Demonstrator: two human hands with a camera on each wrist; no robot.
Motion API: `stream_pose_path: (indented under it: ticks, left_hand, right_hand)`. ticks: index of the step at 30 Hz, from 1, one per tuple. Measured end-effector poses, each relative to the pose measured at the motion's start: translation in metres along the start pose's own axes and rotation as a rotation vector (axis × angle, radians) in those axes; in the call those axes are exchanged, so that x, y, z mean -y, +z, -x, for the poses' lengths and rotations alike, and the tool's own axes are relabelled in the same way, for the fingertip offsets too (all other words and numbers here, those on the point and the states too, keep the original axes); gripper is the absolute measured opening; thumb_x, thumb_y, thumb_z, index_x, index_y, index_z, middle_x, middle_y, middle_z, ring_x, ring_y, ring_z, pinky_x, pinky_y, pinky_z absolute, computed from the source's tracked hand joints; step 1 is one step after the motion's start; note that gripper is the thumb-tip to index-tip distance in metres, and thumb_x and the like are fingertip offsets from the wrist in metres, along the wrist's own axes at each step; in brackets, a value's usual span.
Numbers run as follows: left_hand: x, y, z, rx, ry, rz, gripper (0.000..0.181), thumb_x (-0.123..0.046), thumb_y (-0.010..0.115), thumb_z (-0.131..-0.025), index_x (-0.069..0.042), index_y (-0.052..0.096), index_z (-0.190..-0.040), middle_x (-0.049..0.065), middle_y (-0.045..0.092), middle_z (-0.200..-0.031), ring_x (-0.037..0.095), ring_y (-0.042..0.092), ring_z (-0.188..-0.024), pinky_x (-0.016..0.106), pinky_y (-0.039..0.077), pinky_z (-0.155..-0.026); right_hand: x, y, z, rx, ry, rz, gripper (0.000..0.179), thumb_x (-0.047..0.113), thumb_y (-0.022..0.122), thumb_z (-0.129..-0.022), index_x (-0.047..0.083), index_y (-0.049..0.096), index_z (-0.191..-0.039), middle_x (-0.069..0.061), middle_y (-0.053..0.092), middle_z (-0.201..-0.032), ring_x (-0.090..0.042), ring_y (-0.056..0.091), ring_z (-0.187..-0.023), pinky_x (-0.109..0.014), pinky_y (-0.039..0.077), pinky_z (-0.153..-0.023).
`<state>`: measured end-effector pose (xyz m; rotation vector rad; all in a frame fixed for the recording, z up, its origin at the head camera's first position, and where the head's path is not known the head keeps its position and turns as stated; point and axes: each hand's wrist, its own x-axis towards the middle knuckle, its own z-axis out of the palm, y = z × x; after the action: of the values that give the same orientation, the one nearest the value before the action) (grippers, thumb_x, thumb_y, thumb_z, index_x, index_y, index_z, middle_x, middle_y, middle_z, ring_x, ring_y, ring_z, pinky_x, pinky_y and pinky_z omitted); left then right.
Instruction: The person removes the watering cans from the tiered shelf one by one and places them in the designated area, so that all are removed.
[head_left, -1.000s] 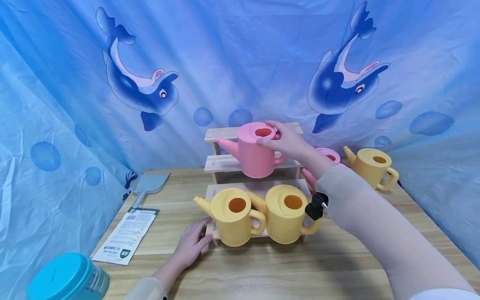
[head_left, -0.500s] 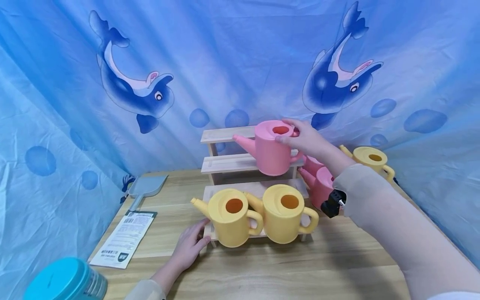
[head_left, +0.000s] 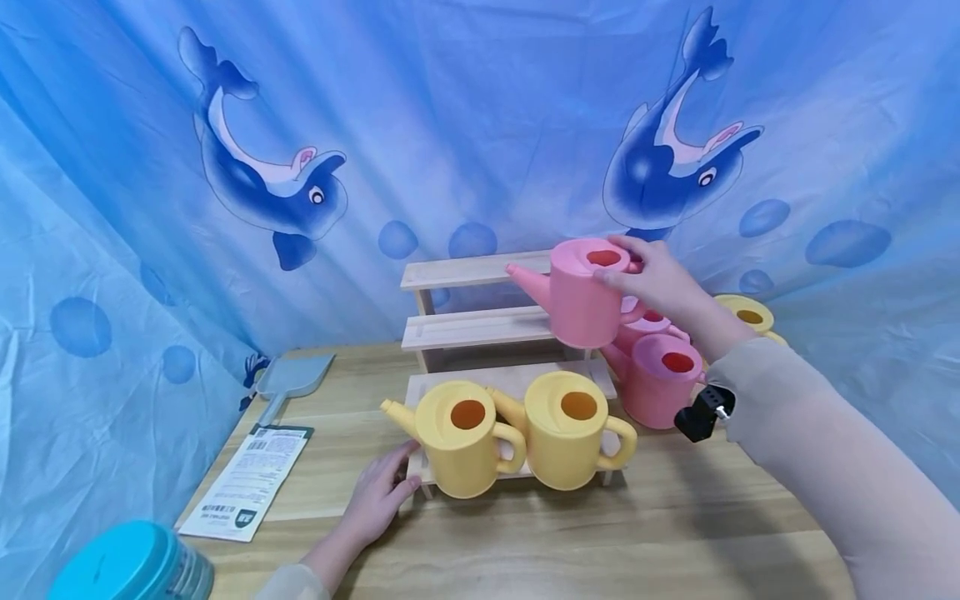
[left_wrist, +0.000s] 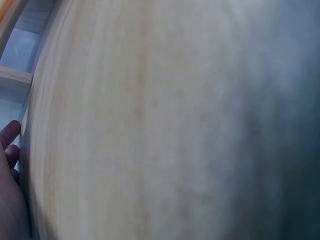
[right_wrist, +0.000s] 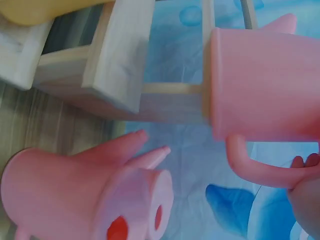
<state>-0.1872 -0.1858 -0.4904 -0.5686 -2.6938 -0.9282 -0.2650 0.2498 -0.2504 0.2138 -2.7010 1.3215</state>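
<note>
In the head view, the right hand [head_left: 652,271] is clamped on the rim and upper handle of a pink watering can [head_left: 587,296], which is in front of the right end of the wooden shelf's [head_left: 468,329] two upper steps. The can stands close to upright, its body's long axis nearly vertical, opening upward; the spout points left and slants up, and the handle faces right. I cannot tell whether its base touches a step. Right of the shelf are two more pink cans [head_left: 656,400], the nearer with its spout up and to the left, the other partly hidden; a yellow can [head_left: 746,310] sits partly behind the right forearm. On the lowest step, two yellow watering cans [head_left: 564,442] stand side by side, spouts left, handles right. The left hand [head_left: 378,492] meets the shelf's front left corner, thumb apart from the fingers; whether they curl round it I cannot tell. In the left wrist view, fingertips show at the left edge beside the blurred tabletop [left_wrist: 125,125]. In the right wrist view, the held can appears lying sideways, base toward the left, spout tip at the upper right, handle loop below, fingers beside it.
</note>
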Motion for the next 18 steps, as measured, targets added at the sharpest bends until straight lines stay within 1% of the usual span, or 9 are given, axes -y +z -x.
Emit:
stream_pose_path:
  ticks: [3, 6, 13, 18]
  left_hand:
    - [-0.001, -0.002, -0.002, 0.000, 0.013, 0.006, 0.050, -0.028, 0.057, -0.090, -0.012, 0.048, -0.136, 0.005, 0.058, -0.122, 0.022, 0.052, -0.102, 0.054, 0.033, -0.091]
    - [-0.001, -0.003, -0.002, -0.006, 0.023, 0.002, 0.050, -0.027, 0.057, -0.090, -0.010, 0.048, -0.136, 0.007, 0.058, -0.123, 0.025, 0.052, -0.104, 0.056, 0.032, -0.091]
    - [-0.003, 0.000, 0.000, -0.006, 0.022, 0.000, 0.050, -0.027, 0.057, -0.090, -0.009, 0.049, -0.135, 0.008, 0.058, -0.123, 0.027, 0.052, -0.106, 0.056, 0.033, -0.091]
    - [-0.002, 0.000, -0.001, -0.021, 0.023, 0.008, 0.049, -0.026, 0.057, -0.089, -0.009, 0.049, -0.135, 0.008, 0.059, -0.120, 0.027, 0.052, -0.106, 0.056, 0.033, -0.092]
  right_hand:
    - [-0.004, -0.007, 0.006, -0.064, 0.045, 0.006, 0.086, 0.057, 0.065, -0.079, 0.025, 0.027, -0.149, -0.016, 0.030, -0.134, -0.035, 0.032, -0.121, -0.050, 0.048, -0.081]
    - [-0.009, -0.013, 0.010, -0.112, 0.046, 0.014, 0.084, 0.057, 0.063, -0.080, 0.024, 0.028, -0.149, -0.019, 0.030, -0.134, -0.037, 0.030, -0.123, -0.052, 0.046, -0.084]
    - [-0.025, -0.032, 0.020, -0.196, 0.045, 0.006, 0.079, 0.052, 0.061, -0.084, 0.020, 0.029, -0.149, -0.020, 0.028, -0.133, -0.038, 0.028, -0.122, -0.046, 0.052, -0.075]
    - [-0.035, -0.045, 0.025, -0.224, 0.069, 0.011, 0.080, 0.053, 0.061, -0.084, 0.021, 0.027, -0.149, -0.022, 0.024, -0.137, -0.040, 0.027, -0.124, -0.051, 0.048, -0.083]
